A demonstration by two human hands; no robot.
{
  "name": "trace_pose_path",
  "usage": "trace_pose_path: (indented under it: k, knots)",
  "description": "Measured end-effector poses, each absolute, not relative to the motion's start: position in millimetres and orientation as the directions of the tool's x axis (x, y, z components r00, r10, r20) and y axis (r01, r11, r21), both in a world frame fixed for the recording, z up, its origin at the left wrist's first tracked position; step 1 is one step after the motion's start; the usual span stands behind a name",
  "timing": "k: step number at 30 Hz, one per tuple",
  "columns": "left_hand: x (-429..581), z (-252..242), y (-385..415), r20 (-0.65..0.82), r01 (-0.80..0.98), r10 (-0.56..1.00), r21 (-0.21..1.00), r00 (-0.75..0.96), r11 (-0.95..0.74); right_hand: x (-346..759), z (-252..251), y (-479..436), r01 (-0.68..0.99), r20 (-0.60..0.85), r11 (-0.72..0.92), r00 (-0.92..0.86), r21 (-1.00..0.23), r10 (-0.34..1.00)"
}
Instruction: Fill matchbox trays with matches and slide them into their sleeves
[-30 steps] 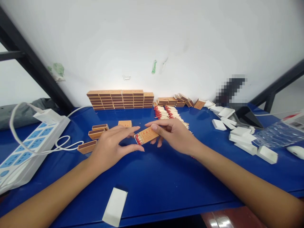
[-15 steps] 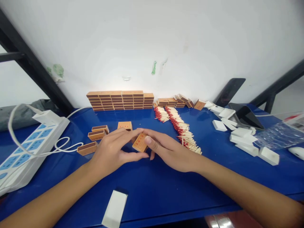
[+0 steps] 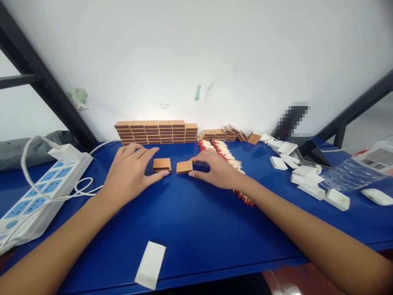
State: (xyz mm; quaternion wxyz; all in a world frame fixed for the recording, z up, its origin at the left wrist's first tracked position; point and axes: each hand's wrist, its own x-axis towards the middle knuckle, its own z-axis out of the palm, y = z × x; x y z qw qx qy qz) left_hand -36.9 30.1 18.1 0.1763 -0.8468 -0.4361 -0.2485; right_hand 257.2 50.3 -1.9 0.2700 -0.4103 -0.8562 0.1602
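My right hand [image 3: 215, 169] pinches an orange matchbox [image 3: 184, 167] between thumb and fingertips, low over the blue table. To its left lies another matchbox [image 3: 161, 164], dark striking side toward me, with the edge of a further box showing under it. Around the left side of that pile is my left hand [image 3: 127, 170], fingers and thumb spread apart; its thumb tip is close to the pile's front edge, and I cannot tell whether they touch. Red-tipped matches [image 3: 227, 155] lie in a long heap, partly covered by my right hand and forearm.
Matchboxes stand in a stacked row [image 3: 156, 132] against the wall, with looser ones [image 3: 235, 133] beside it. White inner trays [image 3: 307, 172] are scattered at right. One white tray [image 3: 150, 264] lies near the front edge. A power strip [image 3: 46, 192] with cables occupies the left.
The matchbox both hands held together is gone from between them. My hands have parted and moved farther back; the left is now beside the small pile, the right holds a matchbox near it.
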Motion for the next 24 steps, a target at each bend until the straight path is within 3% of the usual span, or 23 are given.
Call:
trace_pose_path:
  k: [3,11,16,19,22,24]
  knots:
    - [-43,17,36,0.549,0.843,0.673,-0.116,0.495,-0.525,252,-4,62,0.648,0.305,0.620,-0.541,-0.442,0.784]
    - [-39,12,37,0.526,0.815,0.673,-0.071,0.520,-0.574,241,-12,64,0.682,0.325,0.640,-0.552,-0.354,0.768]
    - [-45,21,39,0.586,0.805,0.632,-0.060,0.507,-0.591,252,-1,59,0.719,0.384,0.621,-0.502,-0.313,0.775]
    - [-46,28,36,0.635,0.805,0.598,-0.065,0.489,-0.590,251,17,32,0.579,0.469,0.711,-0.538,-0.399,0.700]
    - [-41,32,31,0.689,0.811,0.573,-0.037,0.444,-0.584,232,29,-8,0.236,0.355,0.820,-0.814,-0.522,0.459]
    - [-37,33,28,0.709,0.807,0.562,-0.019,0.427,-0.590,215,28,-32,0.120,0.274,0.838,-0.912,-0.532,0.305]
